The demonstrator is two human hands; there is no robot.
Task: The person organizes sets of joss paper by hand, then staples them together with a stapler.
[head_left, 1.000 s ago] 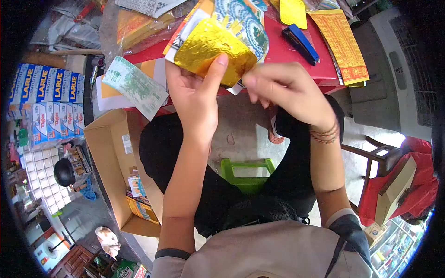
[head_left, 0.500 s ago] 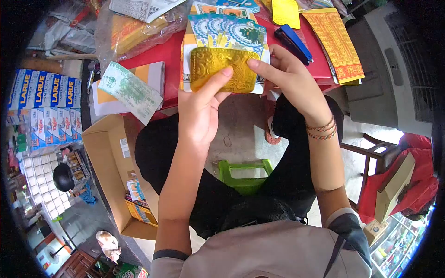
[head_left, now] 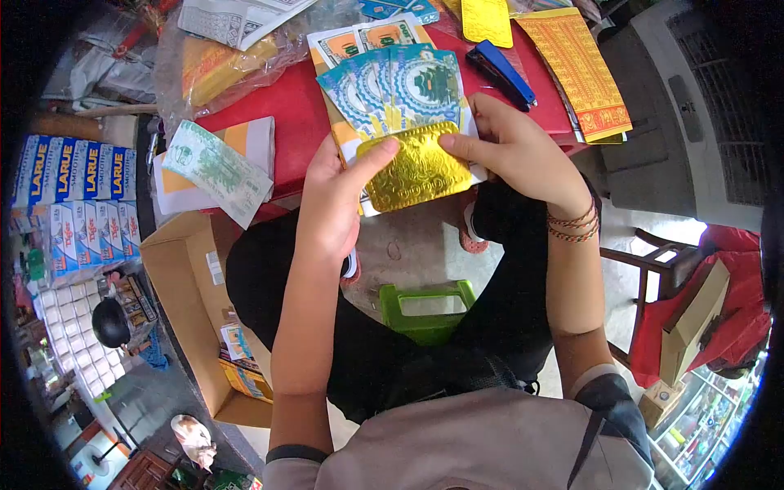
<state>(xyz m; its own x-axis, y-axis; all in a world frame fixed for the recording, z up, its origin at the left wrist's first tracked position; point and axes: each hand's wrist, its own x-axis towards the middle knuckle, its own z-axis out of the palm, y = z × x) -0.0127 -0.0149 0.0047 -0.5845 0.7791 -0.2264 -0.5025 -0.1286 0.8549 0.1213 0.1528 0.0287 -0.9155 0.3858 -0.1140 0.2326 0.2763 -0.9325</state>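
Note:
My left hand (head_left: 331, 200) is closed on the left side of a layered stack of paper, its thumb pressing the upper left of an embossed gold foil sheet (head_left: 418, 173). On the right side, my right hand (head_left: 523, 151) grips the same stack, thumb on the foil's upper right corner. Blue-and-white printed notes (head_left: 400, 86) lie fanned out above the foil. Behind them, orange-and-white notes (head_left: 374, 38) show at the stack's far end. The fingers under the stack are mostly hidden.
On the red table (head_left: 286, 98) lie a blue stapler (head_left: 500, 73), orange printed paper (head_left: 576, 73), a gold sheet (head_left: 487, 20) and a plastic bag (head_left: 220, 69). A green note (head_left: 216, 167) rests on folded paper at left. Below are a cardboard box (head_left: 192, 286) and green stool (head_left: 425, 314).
The stack has tilted, with its gold foil end shifting down and to the right. Both hands still grip it, and the foil catches more light.

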